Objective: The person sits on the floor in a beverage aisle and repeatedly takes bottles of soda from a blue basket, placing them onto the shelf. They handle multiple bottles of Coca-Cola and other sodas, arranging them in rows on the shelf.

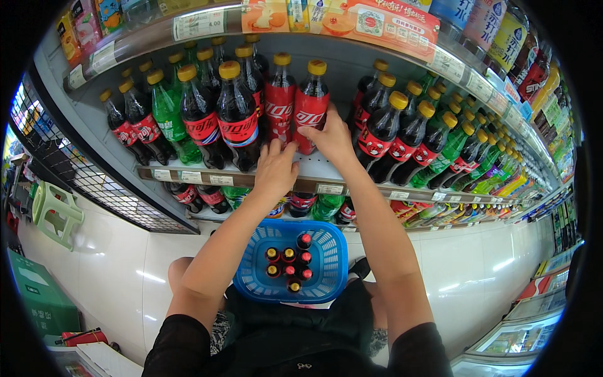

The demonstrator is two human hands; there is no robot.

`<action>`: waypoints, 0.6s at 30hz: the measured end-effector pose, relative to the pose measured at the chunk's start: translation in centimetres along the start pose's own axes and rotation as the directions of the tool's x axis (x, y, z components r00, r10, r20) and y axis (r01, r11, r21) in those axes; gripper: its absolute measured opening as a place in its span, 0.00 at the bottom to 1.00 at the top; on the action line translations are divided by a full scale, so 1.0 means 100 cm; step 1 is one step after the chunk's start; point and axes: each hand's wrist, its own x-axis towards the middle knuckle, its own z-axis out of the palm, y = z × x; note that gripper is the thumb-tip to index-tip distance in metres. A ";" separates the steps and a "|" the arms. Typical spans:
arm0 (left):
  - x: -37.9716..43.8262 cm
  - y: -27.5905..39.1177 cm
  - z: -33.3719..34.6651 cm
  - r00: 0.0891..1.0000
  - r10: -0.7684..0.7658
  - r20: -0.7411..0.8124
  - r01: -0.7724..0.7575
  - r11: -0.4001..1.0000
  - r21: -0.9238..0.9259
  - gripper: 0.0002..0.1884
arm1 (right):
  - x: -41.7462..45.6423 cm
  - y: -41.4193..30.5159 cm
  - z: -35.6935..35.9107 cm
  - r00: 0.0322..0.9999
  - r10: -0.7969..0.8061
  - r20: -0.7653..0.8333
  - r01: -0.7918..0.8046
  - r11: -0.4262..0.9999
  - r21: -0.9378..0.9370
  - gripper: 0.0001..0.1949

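My right hand (333, 137) is around the lower right side of a cola bottle (311, 110) with a yellow cap and a red label, its thumb across the front. The bottle stands upright on the shelf (313, 166). Just left of it, my left hand (275, 167) reaches over the shelf edge, fingers at the base of a second red-labelled bottle (280, 106); whether they press on it is hard to see. A larger cola bottle (237, 118) stands beside that hand. Below my forearms, a blue plastic basket (245, 271) holds several small dark bottles with yellow or red caps.
Rows of cola and green soda bottles (443, 146) fill the shelf on the right. An upper shelf edge with price tags (200, 24) overhangs my hands. Black wire mesh (118, 188) borders the left side. A green plastic stool (55, 212) and a green carton (42, 294) are farther left.
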 end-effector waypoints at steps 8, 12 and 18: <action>0.009 -0.005 0.014 0.999 0.015 -0.037 -0.013 0.999 0.044 0.27 | 0.028 0.037 0.018 0.999 0.034 -0.010 -0.031 0.986 0.163 0.36; 0.006 -0.005 0.016 0.999 0.000 -0.050 -0.001 1.000 -0.022 0.27 | 0.019 0.029 0.015 0.998 -0.015 -0.064 0.018 0.999 0.047 0.36; -0.048 -0.001 -0.027 0.988 0.062 -0.144 -0.118 0.897 -0.427 0.17 | -0.075 0.004 0.013 0.901 -0.347 -0.259 0.351 0.936 -0.031 0.29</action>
